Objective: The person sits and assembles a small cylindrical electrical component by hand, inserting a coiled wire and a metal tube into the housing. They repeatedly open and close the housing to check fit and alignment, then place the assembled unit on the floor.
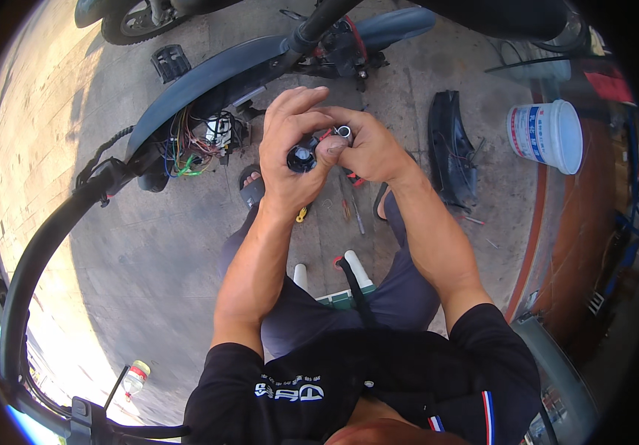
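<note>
My left hand (281, 141) is closed around a black round part (302, 158) with a silvery middle. Close against it, my right hand (375, 148) has its thumb and fingers pinched by a small metal tube-like piece (344, 131), whose open round end shows. A bit of red shows between the two. The fingers hide how these pieces join. Both hands are raised in front of a partly dismantled two-wheeler, near its dark curved body panel (212, 74). A bundle of coloured wires (186, 141) hangs out below that panel.
On the ground lie a loose black curved panel (449, 148), a screwdriver (356, 215), a yellow-handled tool (301, 214) and a black pedal (170, 64). A white bucket (549, 137) stands at right. A black handlebar (37, 259) curves along the left; a bottle (137, 380) lies lower left.
</note>
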Motion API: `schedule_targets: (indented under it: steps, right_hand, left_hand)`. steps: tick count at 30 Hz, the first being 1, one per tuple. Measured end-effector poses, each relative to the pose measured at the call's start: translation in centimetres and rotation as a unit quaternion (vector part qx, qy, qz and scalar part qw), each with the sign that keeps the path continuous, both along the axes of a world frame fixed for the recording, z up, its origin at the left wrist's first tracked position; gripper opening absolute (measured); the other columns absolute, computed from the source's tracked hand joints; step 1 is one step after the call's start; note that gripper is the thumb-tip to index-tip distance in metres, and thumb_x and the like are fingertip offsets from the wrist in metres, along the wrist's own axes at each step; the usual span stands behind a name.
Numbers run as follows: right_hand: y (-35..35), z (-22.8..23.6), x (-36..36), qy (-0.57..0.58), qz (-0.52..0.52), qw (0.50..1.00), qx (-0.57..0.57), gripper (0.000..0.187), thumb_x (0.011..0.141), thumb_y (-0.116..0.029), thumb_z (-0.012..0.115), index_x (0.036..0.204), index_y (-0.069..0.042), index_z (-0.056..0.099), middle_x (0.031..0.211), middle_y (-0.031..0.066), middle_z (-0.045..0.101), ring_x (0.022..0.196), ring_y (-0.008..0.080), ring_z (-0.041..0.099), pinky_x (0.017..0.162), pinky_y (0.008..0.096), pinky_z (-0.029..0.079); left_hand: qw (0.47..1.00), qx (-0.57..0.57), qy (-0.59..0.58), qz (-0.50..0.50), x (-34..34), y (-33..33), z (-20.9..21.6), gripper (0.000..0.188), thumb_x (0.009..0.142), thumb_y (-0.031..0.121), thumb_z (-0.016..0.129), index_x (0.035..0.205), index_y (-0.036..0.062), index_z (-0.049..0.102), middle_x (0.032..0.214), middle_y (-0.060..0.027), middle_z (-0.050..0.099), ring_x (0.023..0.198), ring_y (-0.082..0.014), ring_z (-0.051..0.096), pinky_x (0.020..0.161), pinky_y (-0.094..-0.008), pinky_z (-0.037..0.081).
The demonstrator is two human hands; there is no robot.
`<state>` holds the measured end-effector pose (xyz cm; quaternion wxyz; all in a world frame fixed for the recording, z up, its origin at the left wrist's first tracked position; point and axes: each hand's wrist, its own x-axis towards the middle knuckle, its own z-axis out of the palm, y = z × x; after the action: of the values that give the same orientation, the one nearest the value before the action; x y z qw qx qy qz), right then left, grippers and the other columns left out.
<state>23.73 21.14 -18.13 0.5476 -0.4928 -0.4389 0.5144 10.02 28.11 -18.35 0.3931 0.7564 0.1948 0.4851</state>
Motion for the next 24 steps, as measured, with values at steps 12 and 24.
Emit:
schedule_targets:
  steps: [12, 24]
  right_hand:
    - [-0.73, -0.41, 0.63, -0.105, 0.009, 0.994, 0.004, 0.025, 0.08, -0.01, 0.072, 0.104, -0.002, 0.069, 0.089, 0.0073, 0.069, 0.081, 0.012, 0.063, 0.071, 0.0298, 0.051]
    - [-1.05, -0.19, 0.51, -0.12, -0.019, 0.992, 0.043, 0.03, 0.081, -0.008, 0.073, 0.109, -0.002, 0.067, 0.094, 0.0079, 0.071, 0.087, 0.0134, 0.066, 0.076, 0.0299, 0.053]
  left_hand:
    - [0.999, -0.022, 0.001, -0.044, 0.27, -0.39, 0.51, 0.024, 0.083, 0.022, 0.077, 0.088, 0.0003, 0.068, 0.11, -0.017, 0.072, 0.114, -0.0362, 0.062, 0.103, -0.0469, 0.044]
    - [0.999, -0.019, -0.01, -0.035, 0.65, -0.72, 0.72, 0.024, 0.082, 0.021, 0.077, 0.089, 0.0004, 0.068, 0.11, -0.0173, 0.071, 0.112, -0.0355, 0.064, 0.101, -0.0462, 0.046]
